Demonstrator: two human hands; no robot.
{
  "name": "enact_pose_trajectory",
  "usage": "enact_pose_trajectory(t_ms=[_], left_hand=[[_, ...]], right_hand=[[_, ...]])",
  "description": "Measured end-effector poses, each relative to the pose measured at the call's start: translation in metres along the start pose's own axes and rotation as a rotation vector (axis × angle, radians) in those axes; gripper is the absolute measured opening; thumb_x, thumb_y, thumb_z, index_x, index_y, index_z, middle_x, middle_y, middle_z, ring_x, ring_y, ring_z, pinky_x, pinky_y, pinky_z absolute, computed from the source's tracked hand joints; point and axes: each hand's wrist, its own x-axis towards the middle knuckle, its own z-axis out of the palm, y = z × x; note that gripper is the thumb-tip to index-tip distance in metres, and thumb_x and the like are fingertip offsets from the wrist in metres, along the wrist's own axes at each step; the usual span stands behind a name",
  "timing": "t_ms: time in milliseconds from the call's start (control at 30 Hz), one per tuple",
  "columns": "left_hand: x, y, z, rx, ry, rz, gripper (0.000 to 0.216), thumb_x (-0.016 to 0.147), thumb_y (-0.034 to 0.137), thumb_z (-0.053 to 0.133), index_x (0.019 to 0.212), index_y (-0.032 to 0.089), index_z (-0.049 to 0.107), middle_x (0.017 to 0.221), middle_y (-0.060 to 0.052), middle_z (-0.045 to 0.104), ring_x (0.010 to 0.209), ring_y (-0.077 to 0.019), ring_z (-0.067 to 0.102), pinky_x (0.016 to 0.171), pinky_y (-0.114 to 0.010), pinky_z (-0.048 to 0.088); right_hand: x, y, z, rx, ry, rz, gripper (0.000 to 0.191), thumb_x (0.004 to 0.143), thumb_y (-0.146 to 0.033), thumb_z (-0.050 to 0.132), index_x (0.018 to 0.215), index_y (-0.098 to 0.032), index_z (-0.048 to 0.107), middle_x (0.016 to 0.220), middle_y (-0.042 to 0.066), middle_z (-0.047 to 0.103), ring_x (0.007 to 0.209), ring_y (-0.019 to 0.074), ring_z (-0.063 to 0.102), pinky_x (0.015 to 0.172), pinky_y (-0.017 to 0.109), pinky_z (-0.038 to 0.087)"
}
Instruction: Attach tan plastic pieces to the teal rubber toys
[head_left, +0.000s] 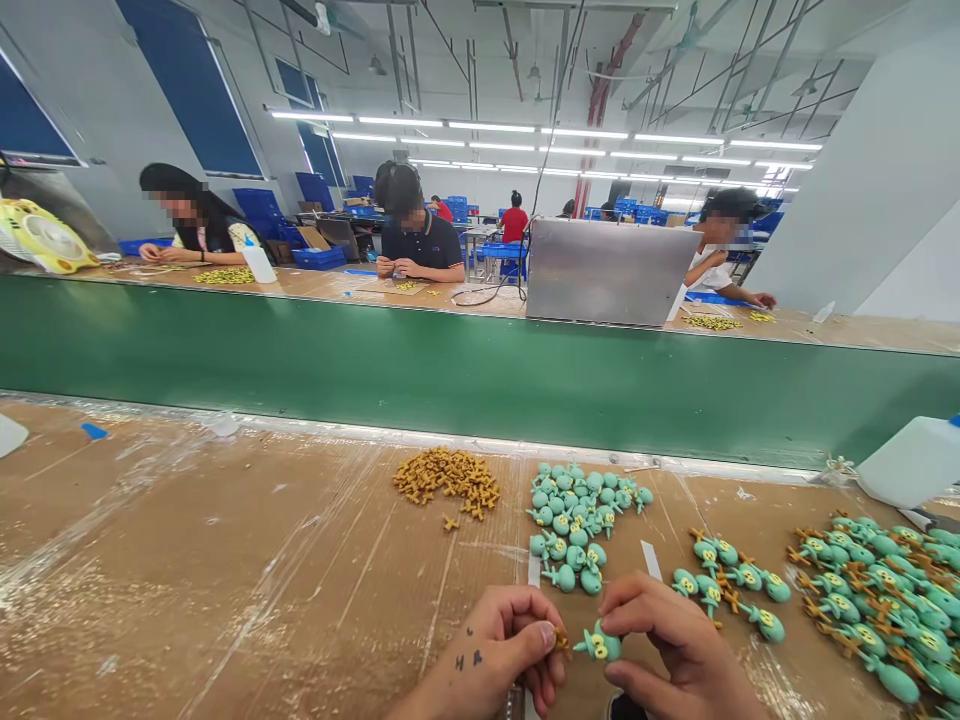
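Note:
Between the fingers of my right hand [671, 640] is a teal figurine head [600, 643] with yellow eyes, its narrow end pointing left. My left hand [510, 645] pinches a small brown figurine body [561, 640], close beside that narrow end; I cannot tell whether the two touch. Beyond my hands lies a group of loose teal heads [574, 510]. A heap of brown bodies [448, 480] sits to their left. To the right, several figurines with heads and brown bodies joined [731, 578] are spread out, and a larger pile of joined figurines [885, 600] lies at the far right.
The cardboard-covered table [225, 580] ends at a green conveyor belt [450, 375]. A white bottle [907, 460] lies tilted at the right. Across the belt, several people work by small yellow parts [225, 275], near a metal box [607, 272] and a yellow fan [45, 237].

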Motion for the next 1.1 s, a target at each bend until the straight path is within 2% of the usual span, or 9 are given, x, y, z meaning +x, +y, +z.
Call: enact_pose_trajectory(t_ms=[333, 533, 667, 767, 833, 900, 1000, 1033, 1100], left_hand=[[0.002, -0.009, 0.0, -0.022, -0.042, -0.029, 0.064, 0.064, 0.071, 0.083, 0.081, 0.017, 0.054, 0.055, 0.001, 0.065, 0.04, -0.0075, 0.055, 0.041, -0.015, 0.044], [0.007, -0.018, -0.006, -0.048, -0.095, -0.021, 0.065, 0.064, 0.073, 0.082, 0.08, 0.018, 0.052, 0.054, 0.001, 0.065, 0.038, -0.0083, 0.054, 0.038, -0.015, 0.043], [0.009, -0.018, -0.005, -0.028, -0.065, -0.02, 0.063, 0.066, 0.072, 0.081, 0.082, 0.018, 0.053, 0.057, 0.0, 0.066, 0.041, -0.0086, 0.056, 0.041, -0.016, 0.045], [0.008, -0.014, -0.004, 0.026, -0.037, -0.013, 0.069, 0.065, 0.078, 0.077, 0.091, 0.017, 0.056, 0.059, 0.0, 0.066, 0.042, -0.0104, 0.056, 0.043, -0.018, 0.045], [0.006, -0.006, -0.009, 0.135, 0.038, 0.052, 0.07, 0.072, 0.078, 0.07, 0.102, 0.017, 0.059, 0.064, -0.001, 0.066, 0.047, -0.0127, 0.058, 0.044, -0.02, 0.042], [0.003, 0.006, -0.021, 0.391, 0.202, 0.197, 0.056, 0.083, 0.069, 0.062, 0.106, 0.017, 0.064, 0.074, -0.004, 0.069, 0.058, -0.0164, 0.061, 0.05, -0.024, 0.045], [0.002, 0.028, -0.051, 0.902, 0.521, 0.472, 0.031, 0.089, 0.044, 0.055, 0.099, 0.02, 0.072, 0.098, -0.009, 0.072, 0.092, -0.0265, 0.066, 0.083, -0.039, 0.054], [0.003, 0.033, -0.062, 1.023, 0.609, 0.531, 0.029, 0.089, 0.039, 0.053, 0.1, 0.02, 0.073, 0.106, -0.011, 0.071, 0.103, -0.03, 0.063, 0.094, -0.045, 0.052], [0.006, 0.039, -0.08, 1.187, 0.69, 0.554, 0.033, 0.088, 0.03, 0.047, 0.106, 0.019, 0.073, 0.118, -0.013, 0.067, 0.116, -0.0343, 0.058, 0.103, -0.053, 0.048]], right_hand=[[0.0, -0.001, 0.004, -0.112, -0.029, -0.085, 0.025, 0.104, -0.049, 0.059, 0.099, -0.026, 0.065, 0.092, 0.002, 0.069, 0.08, 0.0123, 0.072, 0.075, 0.015, 0.057], [0.003, -0.001, 0.008, -0.137, -0.027, -0.106, 0.025, 0.104, -0.049, 0.059, 0.098, -0.026, 0.064, 0.088, 0.001, 0.068, 0.076, 0.0113, 0.071, 0.07, 0.013, 0.055], [0.002, 0.001, 0.013, -0.095, -0.016, -0.088, 0.025, 0.104, -0.049, 0.06, 0.098, -0.026, 0.065, 0.088, 0.002, 0.068, 0.076, 0.0123, 0.07, 0.07, 0.015, 0.056], [0.0, 0.006, 0.008, -0.05, -0.023, -0.037, 0.022, 0.101, -0.048, 0.065, 0.099, -0.026, 0.068, 0.09, 0.002, 0.069, 0.079, 0.0137, 0.07, 0.073, 0.017, 0.056], [-0.003, 0.012, -0.004, -0.029, 0.008, 0.017, 0.02, 0.1, -0.046, 0.067, 0.1, -0.026, 0.069, 0.092, 0.003, 0.07, 0.082, 0.0155, 0.07, 0.075, 0.019, 0.056], [-0.006, 0.021, -0.024, -0.074, 0.063, 0.11, 0.018, 0.098, -0.045, 0.069, 0.101, -0.027, 0.071, 0.097, 0.004, 0.072, 0.086, 0.0178, 0.07, 0.074, 0.021, 0.057], [-0.011, 0.036, -0.056, -0.256, 0.057, 0.309, 0.017, 0.095, -0.041, 0.067, 0.101, -0.026, 0.074, 0.105, 0.006, 0.074, 0.092, 0.0237, 0.07, 0.078, 0.031, 0.058], [-0.012, 0.041, -0.064, -0.307, 0.028, 0.37, 0.019, 0.093, -0.041, 0.065, 0.102, -0.026, 0.074, 0.108, 0.007, 0.074, 0.098, 0.0272, 0.07, 0.084, 0.037, 0.057], [-0.015, 0.049, -0.076, -0.36, -0.042, 0.462, 0.024, 0.089, -0.041, 0.062, 0.103, -0.025, 0.075, 0.116, 0.01, 0.073, 0.115, 0.0349, 0.064, 0.099, 0.051, 0.051]])
